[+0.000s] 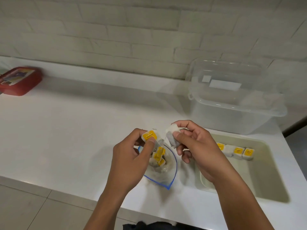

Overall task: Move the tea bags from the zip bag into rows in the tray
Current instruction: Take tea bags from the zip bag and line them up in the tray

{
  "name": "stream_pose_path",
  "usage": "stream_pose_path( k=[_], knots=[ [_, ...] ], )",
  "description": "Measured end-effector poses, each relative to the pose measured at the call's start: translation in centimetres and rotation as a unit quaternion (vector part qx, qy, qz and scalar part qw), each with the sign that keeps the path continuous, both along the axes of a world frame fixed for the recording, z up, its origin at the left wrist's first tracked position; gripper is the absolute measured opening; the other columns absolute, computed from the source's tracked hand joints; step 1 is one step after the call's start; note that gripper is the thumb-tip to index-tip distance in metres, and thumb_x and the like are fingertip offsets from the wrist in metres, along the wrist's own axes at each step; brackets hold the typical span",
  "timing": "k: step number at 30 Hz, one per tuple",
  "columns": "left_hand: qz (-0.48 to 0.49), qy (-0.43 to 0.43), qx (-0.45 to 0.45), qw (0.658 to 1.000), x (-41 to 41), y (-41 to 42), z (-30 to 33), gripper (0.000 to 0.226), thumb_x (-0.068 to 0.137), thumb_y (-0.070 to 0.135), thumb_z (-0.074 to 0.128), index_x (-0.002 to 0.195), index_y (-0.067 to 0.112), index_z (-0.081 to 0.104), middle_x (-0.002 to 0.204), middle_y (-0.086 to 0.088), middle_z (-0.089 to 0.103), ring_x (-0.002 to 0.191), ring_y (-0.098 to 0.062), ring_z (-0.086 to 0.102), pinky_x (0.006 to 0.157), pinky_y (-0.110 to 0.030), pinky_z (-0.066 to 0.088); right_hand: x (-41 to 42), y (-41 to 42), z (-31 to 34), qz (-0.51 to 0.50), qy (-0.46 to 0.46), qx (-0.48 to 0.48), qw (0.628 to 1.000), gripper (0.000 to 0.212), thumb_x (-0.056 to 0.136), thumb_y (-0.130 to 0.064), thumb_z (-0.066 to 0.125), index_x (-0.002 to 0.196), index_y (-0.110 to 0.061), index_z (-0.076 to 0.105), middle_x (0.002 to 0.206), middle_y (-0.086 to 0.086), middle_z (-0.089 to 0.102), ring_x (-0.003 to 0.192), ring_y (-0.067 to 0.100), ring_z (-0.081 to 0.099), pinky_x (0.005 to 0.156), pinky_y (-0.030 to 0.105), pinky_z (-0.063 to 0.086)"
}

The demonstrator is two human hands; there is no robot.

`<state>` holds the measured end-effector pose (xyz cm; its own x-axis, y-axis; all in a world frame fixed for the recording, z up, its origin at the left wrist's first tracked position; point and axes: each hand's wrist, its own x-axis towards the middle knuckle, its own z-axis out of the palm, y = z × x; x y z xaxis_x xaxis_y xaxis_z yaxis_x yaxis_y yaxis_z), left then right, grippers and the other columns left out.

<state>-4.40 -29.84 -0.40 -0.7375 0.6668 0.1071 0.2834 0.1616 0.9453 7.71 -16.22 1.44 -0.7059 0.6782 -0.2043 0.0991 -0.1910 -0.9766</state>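
Observation:
A clear zip bag with a blue seal stands open on the white counter, with several yellow-tagged tea bags inside. My left hand pinches a tea bag with a yellow tag above the bag's mouth. My right hand pinches another tea bag just to the right of it. The pale tray lies to the right, holding a row of tea bags along its far side, partly hidden by my right hand.
A large clear plastic box with its lid stands behind the tray against the brick wall. A red lidded box sits at the far left of the counter. The counter's front edge runs close below my forearms.

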Motion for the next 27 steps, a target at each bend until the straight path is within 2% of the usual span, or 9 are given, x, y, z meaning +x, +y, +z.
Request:
stream_pose_path(
  k=[2, 6, 8, 10, 12, 17, 21, 25, 27],
  knots=[
    [-0.008, 0.0, 0.007, 1.0, 0.8, 0.8, 0.6, 0.012, 0.094, 0.033, 0.063, 0.087, 0.025, 0.066, 0.08, 0.006, 0.069, 0.07, -0.039, 0.056, 0.063, -0.043, 0.05, 0.9, 0.7, 0.2, 0.004, 0.021, -0.037, 0.999, 0.012, 0.098, -0.004, 0.055, 0.106, -0.008, 0.062, 0.081, 0.008, 0.063, 0.056, 0.017, 0.053, 0.041, 0.025, 0.033],
    [-0.011, -0.01, 0.044, 0.999, 2.4, 2.5, 1.9, 0.018, 0.097, 0.029, 0.062, 0.081, 0.02, 0.063, 0.072, -0.001, 0.064, 0.069, -0.033, 0.055, 0.061, -0.032, 0.049, 2.7, 2.3, 0.9, 0.009, 0.054, -0.088, 0.995, 0.019, 0.097, 0.001, 0.045, 0.095, -0.008, 0.061, 0.086, 0.014, 0.063, 0.058, 0.018, 0.053, 0.044, 0.025, 0.035],
    [-0.025, -0.013, 0.056, 0.998, 3.2, 3.5, 2.7, 0.017, 0.097, 0.028, 0.061, 0.083, 0.018, 0.064, 0.075, -0.002, 0.065, 0.071, -0.033, 0.057, 0.064, -0.037, 0.05, 3.8, 3.2, 1.6, 0.008, 0.085, -0.104, 0.991, 0.021, 0.095, 0.003, 0.042, 0.093, -0.007, 0.06, 0.084, 0.015, 0.06, 0.057, 0.018, 0.052, 0.043, 0.025, 0.036],
    [-0.037, -0.008, 0.053, 0.998, 3.9, 4.5, 3.2, 0.016, 0.097, 0.028, 0.061, 0.084, 0.018, 0.064, 0.074, 0.001, 0.065, 0.067, -0.026, 0.058, 0.063, -0.037, 0.051, 4.9, 4.1, 2.7, 0.014, 0.113, -0.102, 0.988, 0.02, 0.095, 0.002, 0.041, 0.094, -0.006, 0.059, 0.083, 0.014, 0.059, 0.056, 0.018, 0.051, 0.043, 0.025, 0.037],
    [-0.04, -0.001, 0.049, 0.998, 4.6, 5.5, 3.3, 0.016, 0.096, 0.028, 0.062, 0.082, 0.02, 0.064, 0.069, 0.009, 0.063, 0.063, -0.015, 0.056, 0.06, -0.03, 0.047, 6.1, 5.1, 3.9, 0.023, 0.142, -0.095, 0.985, 0.017, 0.093, -0.001, 0.043, 0.094, -0.006, 0.059, 0.082, 0.013, 0.06, 0.057, 0.018, 0.05, 0.043, 0.025, 0.037],
    [-0.042, 0.006, 0.064, 0.997, 6.7, 7.8, 3.4, 0.015, 0.096, 0.022, 0.064, 0.081, 0.024, 0.066, 0.072, 0.014, 0.065, 0.068, -0.008, 0.058, 0.06, -0.014, 0.043, 9.6, 7.7, 6.1, 0.043, 0.201, -0.045, 0.978, 0.008, 0.08, -0.015, 0.056, 0.084, -0.011, 0.063, 0.086, 0.012, 0.059, 0.059, 0.02, 0.049, 0.044, 0.027, 0.037],
    [-0.034, 0.014, 0.033, 0.999, 8.0, 9.3, 2.0, 0.011, 0.095, 0.029, 0.064, 0.084, 0.026, 0.068, 0.074, 0.011, 0.066, 0.068, -0.008, 0.057, 0.057, -0.018, 0.043, 11.6, 9.8, 4.3, 0.022, 0.152, -0.03, 0.988, 0.014, 0.085, -0.011, 0.054, 0.08, -0.013, 0.066, 0.087, 0.016, 0.061, 0.058, 0.021, 0.053, 0.044, 0.028, 0.039],
    [-0.012, 0.018, -0.001, 1.0, 9.4, 10.3, -0.3, 0.012, 0.094, 0.032, 0.066, 0.084, 0.027, 0.067, 0.073, 0.011, 0.066, 0.067, -0.008, 0.058, 0.056, -0.022, 0.044, 12.4, 10.9, -0.5, -0.014, 0.015, -0.018, 1.0, 0.01, 0.094, -0.003, 0.058, 0.09, -0.007, 0.066, 0.082, 0.016, 0.063, 0.057, 0.02, 0.055, 0.044, 0.026, 0.042],
    [-0.004, 0.017, -0.019, 1.0, 10.0, 10.4, -1.0, 0.013, 0.094, 0.031, 0.066, 0.081, 0.028, 0.067, 0.073, 0.013, 0.065, 0.068, -0.009, 0.059, 0.056, -0.021, 0.044, 12.6, 11.0, -3.1, -0.007, -0.063, 0.016, 0.998, 0.007, 0.093, -0.009, 0.063, 0.089, -0.009, 0.069, 0.08, 0.01, 0.066, 0.054, 0.015, 0.05, 0.044, 0.025, 0.039]
  ],
)
